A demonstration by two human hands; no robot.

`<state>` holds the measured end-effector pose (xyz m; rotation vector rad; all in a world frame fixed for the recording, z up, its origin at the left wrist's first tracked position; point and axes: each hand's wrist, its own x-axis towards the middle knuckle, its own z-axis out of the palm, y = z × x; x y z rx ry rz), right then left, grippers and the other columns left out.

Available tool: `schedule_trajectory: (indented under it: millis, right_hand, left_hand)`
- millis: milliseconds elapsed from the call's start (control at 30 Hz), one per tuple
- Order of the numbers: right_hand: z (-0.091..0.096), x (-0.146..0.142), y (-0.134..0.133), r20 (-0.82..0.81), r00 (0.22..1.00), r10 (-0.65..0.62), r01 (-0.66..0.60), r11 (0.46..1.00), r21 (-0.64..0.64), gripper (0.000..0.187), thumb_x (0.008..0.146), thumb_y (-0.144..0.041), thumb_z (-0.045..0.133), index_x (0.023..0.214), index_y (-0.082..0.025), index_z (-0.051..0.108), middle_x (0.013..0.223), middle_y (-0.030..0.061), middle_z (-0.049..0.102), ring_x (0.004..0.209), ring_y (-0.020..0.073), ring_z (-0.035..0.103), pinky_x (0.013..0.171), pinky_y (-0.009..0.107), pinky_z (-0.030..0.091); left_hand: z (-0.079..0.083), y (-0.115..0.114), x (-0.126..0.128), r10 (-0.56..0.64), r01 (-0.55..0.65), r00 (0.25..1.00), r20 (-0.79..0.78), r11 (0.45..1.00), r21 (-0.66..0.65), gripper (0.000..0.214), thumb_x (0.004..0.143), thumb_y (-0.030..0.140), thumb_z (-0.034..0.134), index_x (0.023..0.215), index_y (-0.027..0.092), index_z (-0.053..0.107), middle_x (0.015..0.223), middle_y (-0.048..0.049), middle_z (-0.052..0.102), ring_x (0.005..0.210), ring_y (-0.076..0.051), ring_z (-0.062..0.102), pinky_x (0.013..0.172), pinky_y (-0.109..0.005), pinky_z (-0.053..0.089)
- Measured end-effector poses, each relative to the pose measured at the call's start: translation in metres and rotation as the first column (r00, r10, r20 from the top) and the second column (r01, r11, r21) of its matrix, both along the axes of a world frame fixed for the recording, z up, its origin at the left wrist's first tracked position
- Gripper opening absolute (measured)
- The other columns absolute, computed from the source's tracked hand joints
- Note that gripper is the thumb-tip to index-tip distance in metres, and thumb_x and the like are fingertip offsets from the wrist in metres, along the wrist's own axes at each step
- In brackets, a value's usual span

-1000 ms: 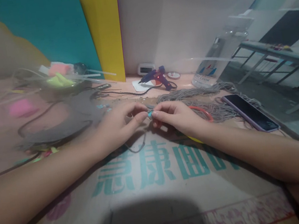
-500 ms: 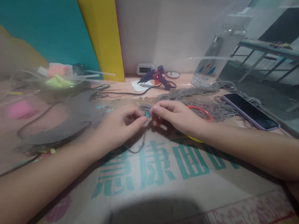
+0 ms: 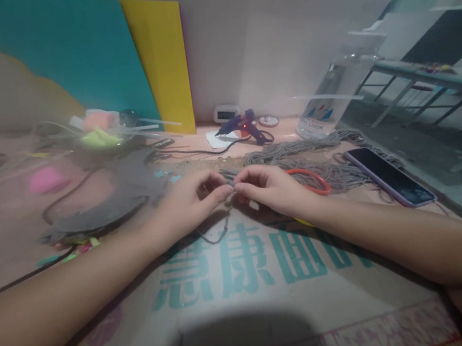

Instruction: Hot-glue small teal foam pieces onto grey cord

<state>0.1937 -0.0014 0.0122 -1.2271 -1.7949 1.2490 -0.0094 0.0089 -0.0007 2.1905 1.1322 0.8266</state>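
My left hand point(image 3: 200, 200) and my right hand point(image 3: 270, 187) meet over the middle of the table, thumbs and fingers pinched with the tips touching or nearly so. From the left fingertips a thin grey cord point(image 3: 219, 239) hangs in a loose curve over the printed sheet. Whatever lies between the right fingertips is too small and covered to make out. Just beyond the hands rests a bundle of grey cord point(image 3: 297, 150). An orange-red ring point(image 3: 316, 175) lies beside my right wrist, and a bit of yellow point(image 3: 303, 222) shows under that forearm.
A glue gun point(image 3: 244, 127) with a lit red light lies at the back near a small digital clock point(image 3: 226, 113). To the right are a phone point(image 3: 390, 175) and a clear bottle point(image 3: 327, 101). Pink lump point(image 3: 47, 180), grey sheet point(image 3: 106, 206) and coloured boards point(image 3: 162, 62) occupy the left.
The view has tipped slightly, so everything sits a little lower. A small teal piece seen at my left fingertips is now hidden, and the fingertips of both hands have drawn together.
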Motion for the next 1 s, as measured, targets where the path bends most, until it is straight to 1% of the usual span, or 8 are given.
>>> schedule_trajectory:
  millis: [67, 200, 300, 533, 733, 833, 933, 1000]
  right_hand:
    - [0.000, -0.001, 0.001, 0.030, 1.000, 0.007, -0.007, 1.000, 0.012, 0.017, 0.086, -0.035, 0.062, 0.085, -0.018, 0.059, 0.067, -0.0021, 0.061, 0.054, 0.0091, 0.052, 0.046, 0.020, 0.039]
    - [-0.001, 0.000, 0.003, 0.059, 0.998, -0.006, 0.002, 0.998, 0.069, 0.018, 0.086, -0.036, 0.061, 0.083, -0.018, 0.060, 0.068, -0.0012, 0.063, 0.060, 0.0110, 0.056, 0.054, 0.022, 0.043]
    - [-0.002, 0.001, 0.004, 0.101, 0.994, -0.032, 0.017, 0.989, 0.147, 0.019, 0.087, -0.037, 0.061, 0.083, -0.018, 0.061, 0.069, -0.0004, 0.064, 0.062, 0.0125, 0.058, 0.058, 0.024, 0.044]
    - [-0.002, 0.007, 0.004, 0.273, 0.957, -0.095, -0.026, 0.912, 0.409, 0.016, 0.089, -0.033, 0.059, 0.084, -0.019, 0.065, 0.074, 0.0011, 0.068, 0.068, 0.0145, 0.060, 0.065, 0.027, 0.045]
    - [-0.002, 0.006, -0.001, 0.202, 0.976, -0.084, 0.011, 0.941, 0.339, 0.022, 0.093, -0.037, 0.054, 0.085, -0.019, 0.062, 0.074, 0.0015, 0.067, 0.067, 0.0151, 0.061, 0.063, 0.027, 0.044]
    - [0.008, 0.010, 0.001, 0.196, 0.974, -0.110, 0.033, 0.933, 0.359, 0.024, 0.094, -0.039, 0.052, 0.083, -0.019, 0.060, 0.074, 0.0006, 0.064, 0.068, 0.0144, 0.058, 0.065, 0.027, 0.043]
    - [0.025, 0.024, 0.014, 0.308, 0.940, -0.145, -0.011, 0.891, 0.454, 0.021, 0.093, -0.036, 0.053, 0.083, -0.018, 0.061, 0.080, 0.0021, 0.065, 0.075, 0.0155, 0.058, 0.071, 0.028, 0.043]
    - [0.035, 0.039, 0.030, 0.377, 0.899, -0.222, -0.002, 0.860, 0.510, 0.019, 0.091, -0.033, 0.054, 0.085, -0.017, 0.062, 0.083, 0.0035, 0.066, 0.077, 0.0164, 0.059, 0.072, 0.029, 0.043]
  left_hand:
    - [0.002, -0.001, 0.000, -0.001, 0.001, 1.000, 0.010, 1.000, 0.011, 0.028, 0.092, 0.045, 0.053, 0.097, 0.020, 0.065, 0.095, -0.0035, 0.071, 0.088, -0.020, 0.064, 0.076, -0.031, 0.048]
    - [0.002, -0.001, 0.000, -0.031, 0.033, 0.999, -0.039, 0.998, 0.054, 0.023, 0.092, 0.038, 0.052, 0.086, 0.020, 0.065, 0.088, -0.0026, 0.069, 0.084, -0.019, 0.062, 0.076, -0.031, 0.046]
    - [0.001, 0.000, 0.001, -0.023, 0.024, 0.999, -0.042, 0.999, 0.026, 0.022, 0.091, 0.037, 0.053, 0.085, 0.020, 0.065, 0.086, -0.0025, 0.069, 0.082, -0.019, 0.062, 0.075, -0.031, 0.046]
    - [0.002, 0.001, 0.001, 0.050, -0.050, 0.999, 0.002, 0.998, -0.041, 0.026, 0.091, 0.041, 0.052, 0.083, 0.019, 0.064, 0.083, -0.0018, 0.069, 0.078, -0.019, 0.061, 0.072, -0.030, 0.046]
    - [-0.001, 0.003, 0.000, 0.048, -0.047, 0.998, 0.028, 0.999, -0.018, 0.030, 0.093, 0.045, 0.051, 0.085, 0.020, 0.064, 0.082, -0.0009, 0.068, 0.077, -0.018, 0.060, 0.071, -0.029, 0.044]
    - [-0.001, 0.004, -0.001, 0.039, -0.038, 0.998, 0.051, 0.999, -0.023, 0.030, 0.094, 0.045, 0.050, 0.087, 0.020, 0.065, 0.083, -0.0008, 0.068, 0.079, -0.018, 0.060, 0.072, -0.029, 0.044]
    - [-0.002, 0.006, -0.001, 0.047, -0.045, 0.997, 0.058, 0.998, -0.034, 0.031, 0.095, 0.046, 0.049, 0.088, 0.020, 0.065, 0.084, -0.0012, 0.069, 0.080, -0.019, 0.062, 0.072, -0.030, 0.045]
    - [-0.002, 0.007, -0.001, 0.051, -0.049, 0.997, 0.056, 0.998, -0.049, 0.031, 0.095, 0.044, 0.049, 0.090, 0.019, 0.065, 0.085, -0.0014, 0.070, 0.081, -0.019, 0.062, 0.073, -0.030, 0.046]
